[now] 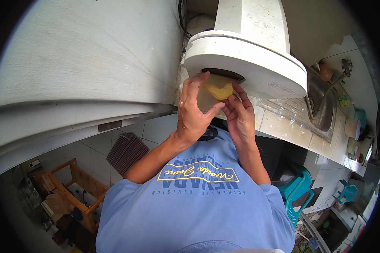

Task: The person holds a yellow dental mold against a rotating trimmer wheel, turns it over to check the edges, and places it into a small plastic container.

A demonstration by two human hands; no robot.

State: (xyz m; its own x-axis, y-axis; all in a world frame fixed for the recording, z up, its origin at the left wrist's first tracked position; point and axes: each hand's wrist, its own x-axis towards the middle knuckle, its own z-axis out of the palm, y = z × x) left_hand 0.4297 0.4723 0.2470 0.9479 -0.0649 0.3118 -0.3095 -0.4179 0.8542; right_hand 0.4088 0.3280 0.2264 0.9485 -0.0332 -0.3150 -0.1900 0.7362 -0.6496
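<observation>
My right hand [240, 111] pinches a pale yellow, irregular piece [220, 90] with a hollowed upper edge; its exact kind I cannot tell. The piece is just below a dark curved slot [223, 74] in the rounded front of a white machine [245, 52]. On the other side of the piece is my left hand [192, 111], its thumb and fingers apart. The left fingertips reach up close to the slot, and the left thumb points at the right hand's fingers. Small pale specks dot the left hand.
A large white cabinet-like surface [93, 59] stands at the left. To the right, a tiled counter [278, 126] with white splatters leads to a metal sink [325, 105]. Below are a teal plastic chair [297, 189], a striped mat [126, 154] and a wooden frame [78, 194].
</observation>
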